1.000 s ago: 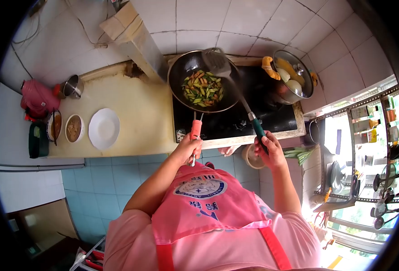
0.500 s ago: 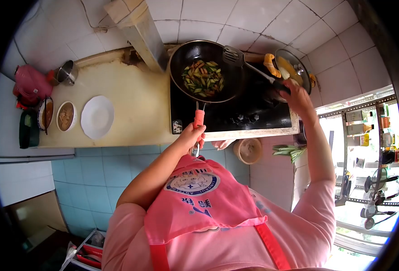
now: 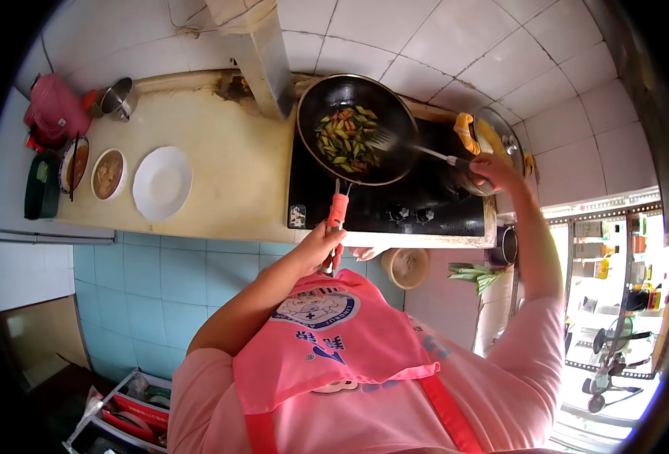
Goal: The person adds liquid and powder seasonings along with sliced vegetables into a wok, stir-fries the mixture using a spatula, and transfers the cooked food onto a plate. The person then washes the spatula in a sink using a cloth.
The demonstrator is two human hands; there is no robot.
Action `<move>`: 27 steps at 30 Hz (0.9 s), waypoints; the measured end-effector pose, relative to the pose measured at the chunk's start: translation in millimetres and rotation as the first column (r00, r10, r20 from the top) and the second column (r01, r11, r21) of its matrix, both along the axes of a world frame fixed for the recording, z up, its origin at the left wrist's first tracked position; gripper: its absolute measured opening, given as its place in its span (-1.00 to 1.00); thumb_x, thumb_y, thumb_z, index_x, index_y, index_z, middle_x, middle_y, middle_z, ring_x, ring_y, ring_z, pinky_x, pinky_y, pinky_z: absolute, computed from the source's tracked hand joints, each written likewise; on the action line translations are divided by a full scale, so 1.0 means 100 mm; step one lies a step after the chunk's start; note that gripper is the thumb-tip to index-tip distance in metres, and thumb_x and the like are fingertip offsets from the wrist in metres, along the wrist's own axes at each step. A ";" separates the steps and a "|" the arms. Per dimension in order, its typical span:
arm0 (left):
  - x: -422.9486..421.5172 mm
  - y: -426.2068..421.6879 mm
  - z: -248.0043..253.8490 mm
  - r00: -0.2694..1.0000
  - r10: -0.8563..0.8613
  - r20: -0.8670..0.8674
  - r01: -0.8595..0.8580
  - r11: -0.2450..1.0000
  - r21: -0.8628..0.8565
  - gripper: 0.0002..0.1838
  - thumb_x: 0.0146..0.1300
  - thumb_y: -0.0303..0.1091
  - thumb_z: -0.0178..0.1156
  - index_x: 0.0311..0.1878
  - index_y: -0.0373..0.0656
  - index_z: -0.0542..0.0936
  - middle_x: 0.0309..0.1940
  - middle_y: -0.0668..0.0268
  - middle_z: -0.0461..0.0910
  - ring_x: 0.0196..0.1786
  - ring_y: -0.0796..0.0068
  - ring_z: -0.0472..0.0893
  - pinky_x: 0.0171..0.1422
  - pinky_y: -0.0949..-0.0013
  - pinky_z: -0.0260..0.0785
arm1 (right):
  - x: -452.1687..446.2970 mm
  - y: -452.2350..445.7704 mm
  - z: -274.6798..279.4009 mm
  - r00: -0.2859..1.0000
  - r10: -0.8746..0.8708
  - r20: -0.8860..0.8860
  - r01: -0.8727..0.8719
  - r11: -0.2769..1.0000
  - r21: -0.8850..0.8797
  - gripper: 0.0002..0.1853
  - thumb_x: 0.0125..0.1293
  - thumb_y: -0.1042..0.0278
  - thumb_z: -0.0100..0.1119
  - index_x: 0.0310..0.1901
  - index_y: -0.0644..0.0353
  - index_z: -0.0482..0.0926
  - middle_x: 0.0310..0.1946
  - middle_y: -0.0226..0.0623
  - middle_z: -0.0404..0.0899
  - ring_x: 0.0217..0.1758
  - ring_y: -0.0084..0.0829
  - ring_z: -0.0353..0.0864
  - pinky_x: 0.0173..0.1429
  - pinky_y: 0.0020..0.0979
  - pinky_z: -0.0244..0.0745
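My left hand [image 3: 321, 244] is closed round the red-sleeved handle [image 3: 338, 212] of a dark wok [image 3: 396, 113]. The wok sits on the black stove [image 3: 455, 216]. Cut green and orange-brown vegetables [image 3: 342, 144] lie in its left and middle part. In my right hand [image 3: 495, 172] is the dark grip of a slotted spatula [image 3: 434, 153]. Its blurred blade is inside the wok, at the right edge of the vegetables. Close behind that hand rests a glass lid [image 3: 510, 144], with a yellow-orange cloth [image 3: 466, 133] beside it.
On the counter [image 3: 232, 166] to the left are a white plate [image 3: 160, 193], a bowl [image 3: 124, 175] of pale food, a bowl with chopsticks [image 3: 72, 170], a metal pot [image 3: 119, 98] and a pink kettle [image 3: 58, 110]. A metal post [image 3: 262, 68] rises beside the wok. Leafy greens [image 3: 476, 274] are lower right.
The spatula has come down from the wok's upper right rim into the wok, its blade against the vegetables. My right hand has lowered slightly. My left hand keeps its hold on the handle.
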State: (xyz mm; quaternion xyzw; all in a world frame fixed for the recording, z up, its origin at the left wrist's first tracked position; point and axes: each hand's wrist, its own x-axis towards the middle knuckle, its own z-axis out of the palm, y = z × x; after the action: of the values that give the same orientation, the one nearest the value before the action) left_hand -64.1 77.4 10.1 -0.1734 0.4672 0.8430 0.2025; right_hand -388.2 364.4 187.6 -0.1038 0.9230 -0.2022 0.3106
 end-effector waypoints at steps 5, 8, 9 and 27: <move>-0.01 0.00 0.03 1.000 0.001 0.014 0.000 0.999 -0.032 -0.72 0.43 -0.11 0.05 -0.02 -0.04 0.27 -0.51 0.37 0.46 -0.64 0.54 0.48 -0.67 0.48 0.25 | 0.33 -0.27 -0.42 0.990 0.024 -0.141 -0.051 0.979 -0.197 -0.73 0.21 0.20 0.32 -0.10 0.09 0.61 -0.54 -0.45 0.54 -0.60 -0.67 0.43 -0.58 -0.58 0.27; 0.00 0.01 -0.01 1.000 0.000 0.008 0.001 0.999 -0.044 -0.73 0.42 -0.12 0.06 -0.04 -0.05 0.27 -0.50 0.37 0.46 -0.65 0.54 0.48 -0.68 0.48 0.26 | 0.45 -0.28 -0.28 0.918 0.154 -0.365 -0.206 0.973 -0.108 -0.68 0.16 0.26 0.33 -0.03 0.04 0.62 -0.54 -0.39 0.55 -0.53 -0.57 0.49 -0.43 -0.48 0.37; -0.01 0.02 -0.01 1.000 0.012 0.014 -0.011 0.999 -0.037 -0.73 0.42 -0.13 0.06 -0.04 -0.06 0.27 -0.50 0.37 0.46 -0.65 0.54 0.48 -0.68 0.47 0.27 | 0.57 -0.34 -0.10 0.859 0.229 -0.458 -0.298 0.951 -0.084 -0.68 0.13 0.28 0.35 -0.05 0.05 0.62 -0.51 -0.36 0.55 -0.50 -0.48 0.52 -0.39 -0.43 0.39; -0.03 0.00 0.08 0.998 0.011 0.058 -0.009 1.000 -0.030 -0.77 0.44 -0.20 0.01 -0.06 -0.11 0.26 -0.53 0.33 0.44 -0.64 0.50 0.48 -0.63 0.43 0.33 | 1.11 -0.68 0.29 0.303 0.577 -0.758 -0.463 0.784 0.412 -0.74 0.07 0.42 0.29 -0.15 -0.01 0.60 -0.42 -0.28 0.43 -0.41 -0.20 0.57 -0.35 -0.25 0.47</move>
State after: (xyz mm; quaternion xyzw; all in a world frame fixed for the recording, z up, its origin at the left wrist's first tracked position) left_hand -67.1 77.8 17.8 -0.2030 0.4726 0.8317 0.2093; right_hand -277.5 296.3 216.6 -0.4638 0.8746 0.0422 -0.1347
